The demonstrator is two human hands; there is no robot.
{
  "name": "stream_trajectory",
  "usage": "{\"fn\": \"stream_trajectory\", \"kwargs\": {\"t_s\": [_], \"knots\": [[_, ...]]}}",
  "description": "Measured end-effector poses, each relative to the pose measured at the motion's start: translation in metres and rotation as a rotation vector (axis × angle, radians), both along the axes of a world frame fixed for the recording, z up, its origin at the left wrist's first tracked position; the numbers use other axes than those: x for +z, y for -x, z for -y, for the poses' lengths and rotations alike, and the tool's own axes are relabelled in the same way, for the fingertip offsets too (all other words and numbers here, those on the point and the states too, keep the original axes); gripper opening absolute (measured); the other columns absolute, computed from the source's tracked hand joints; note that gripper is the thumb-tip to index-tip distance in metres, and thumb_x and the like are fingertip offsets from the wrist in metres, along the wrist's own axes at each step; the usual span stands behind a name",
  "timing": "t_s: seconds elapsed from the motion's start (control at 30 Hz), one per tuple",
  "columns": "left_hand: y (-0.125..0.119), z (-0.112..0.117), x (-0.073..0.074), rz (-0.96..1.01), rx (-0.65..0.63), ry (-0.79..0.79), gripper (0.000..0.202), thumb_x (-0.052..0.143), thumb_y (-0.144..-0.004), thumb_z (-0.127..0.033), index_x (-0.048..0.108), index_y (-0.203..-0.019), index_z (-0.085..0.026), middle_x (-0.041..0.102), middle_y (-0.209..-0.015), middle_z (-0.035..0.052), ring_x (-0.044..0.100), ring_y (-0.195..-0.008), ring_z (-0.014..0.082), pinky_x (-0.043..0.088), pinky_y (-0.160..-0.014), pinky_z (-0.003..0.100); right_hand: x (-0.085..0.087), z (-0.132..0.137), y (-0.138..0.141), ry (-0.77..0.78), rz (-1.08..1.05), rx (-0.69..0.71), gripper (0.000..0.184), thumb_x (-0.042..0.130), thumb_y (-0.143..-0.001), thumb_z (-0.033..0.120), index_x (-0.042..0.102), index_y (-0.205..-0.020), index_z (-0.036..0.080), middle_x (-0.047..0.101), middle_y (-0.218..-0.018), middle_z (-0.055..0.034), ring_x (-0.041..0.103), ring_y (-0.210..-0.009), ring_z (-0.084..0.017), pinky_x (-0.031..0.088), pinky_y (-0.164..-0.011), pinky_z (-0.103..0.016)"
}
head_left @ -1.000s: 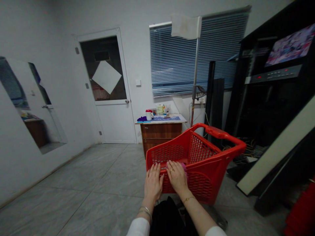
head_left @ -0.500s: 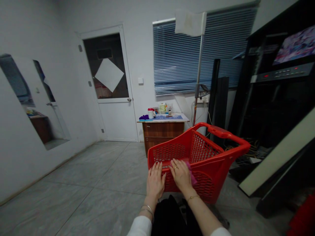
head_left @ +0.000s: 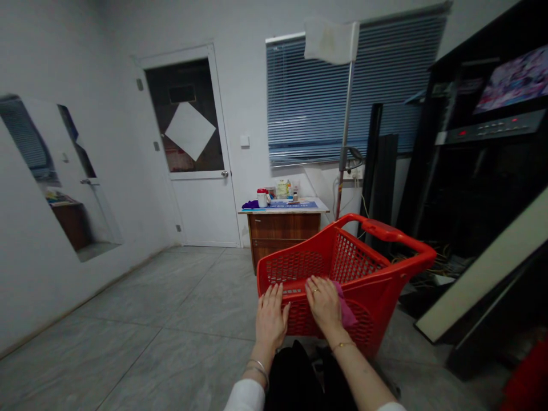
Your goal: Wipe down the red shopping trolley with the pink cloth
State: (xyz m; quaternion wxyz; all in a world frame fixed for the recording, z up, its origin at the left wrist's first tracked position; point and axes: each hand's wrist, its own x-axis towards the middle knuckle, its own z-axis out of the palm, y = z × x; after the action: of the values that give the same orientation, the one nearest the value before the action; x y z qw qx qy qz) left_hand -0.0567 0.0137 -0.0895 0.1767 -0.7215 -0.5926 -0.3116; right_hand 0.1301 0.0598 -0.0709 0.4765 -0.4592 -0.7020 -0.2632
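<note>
The red plastic mesh shopping cart [head_left: 368,268] stands on the grey tiled floor [head_left: 171,308]. My left hand [head_left: 270,319] lies flat on its near wall, grip open. My right hand [head_left: 324,301], fingers also spread, pins a small pink cloth [head_left: 345,311] to the rim. Hard pressure could roll the cart and drop the unclasped cloth.

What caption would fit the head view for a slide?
A person's left hand and right hand rest on the red cart rim, pink cloth under the right.
</note>
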Motion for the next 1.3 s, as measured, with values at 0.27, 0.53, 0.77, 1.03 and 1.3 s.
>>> {"fn": "stream_trajectory", "kwargs": {"t_s": [0.27,0.53,0.77,1.03,1.3], "knots": [[0.012,-0.001,0.004,-0.033,-0.021,0.013,0.053,0.043,-0.098,-0.036,0.037,-0.148,-0.020,0.053,-0.145,0.0097,0.051,-0.130,0.0249,0.043,-0.108,0.046,0.018,0.000,-0.040,0.049,0.100,0.034,0.031,0.044,-0.098,0.024,0.071,-0.112,0.019,0.072,-0.113,-0.0085,0.065,-0.103,-0.021,0.040,-0.103,-0.040],[0.001,-0.001,0.001,0.000,0.001,-0.025,0.052,0.044,-0.098,-0.035,0.040,-0.146,-0.018,0.054,-0.144,0.0109,0.050,-0.131,0.0261,0.041,-0.109,0.049,0.008,-0.001,-0.009,0.041,0.017,-0.017,0.029,0.046,-0.097,0.024,0.073,-0.106,0.015,0.074,-0.108,-0.0101,0.065,-0.101,-0.021,0.039,-0.104,-0.040],[0.012,-0.003,0.002,-0.046,-0.013,-0.004,0.054,0.044,-0.098,-0.036,0.037,-0.148,-0.020,0.055,-0.144,0.0102,0.052,-0.129,0.0249,0.043,-0.107,0.046,0.013,0.001,-0.004,0.135,0.102,0.098,0.028,0.047,-0.098,0.026,0.072,-0.110,0.022,0.073,-0.111,-0.0072,0.065,-0.101,-0.019,0.041,-0.100,-0.037],[-0.002,-0.002,-0.002,0.004,-0.005,-0.031,0.053,0.044,-0.098,-0.036,0.039,-0.147,-0.018,0.055,-0.143,0.0110,0.051,-0.129,0.0268,0.042,-0.108,0.048,0.015,-0.012,-0.050,0.047,-0.013,-0.076,0.030,0.045,-0.098,0.026,0.073,-0.101,0.016,0.074,-0.103,-0.0100,0.066,-0.097,-0.020,0.041,-0.100,-0.039],[0.013,-0.002,0.002,-0.024,-0.049,0.013,0.053,0.042,-0.098,-0.035,0.036,-0.149,-0.020,0.053,-0.144,0.0110,0.051,-0.130,0.0255,0.042,-0.108,0.048,0.011,0.006,0.015,0.118,0.113,0.116,0.028,0.047,-0.098,0.024,0.072,-0.110,0.021,0.073,-0.110,-0.0082,0.066,-0.099,-0.019,0.042,-0.099,-0.038]]}}
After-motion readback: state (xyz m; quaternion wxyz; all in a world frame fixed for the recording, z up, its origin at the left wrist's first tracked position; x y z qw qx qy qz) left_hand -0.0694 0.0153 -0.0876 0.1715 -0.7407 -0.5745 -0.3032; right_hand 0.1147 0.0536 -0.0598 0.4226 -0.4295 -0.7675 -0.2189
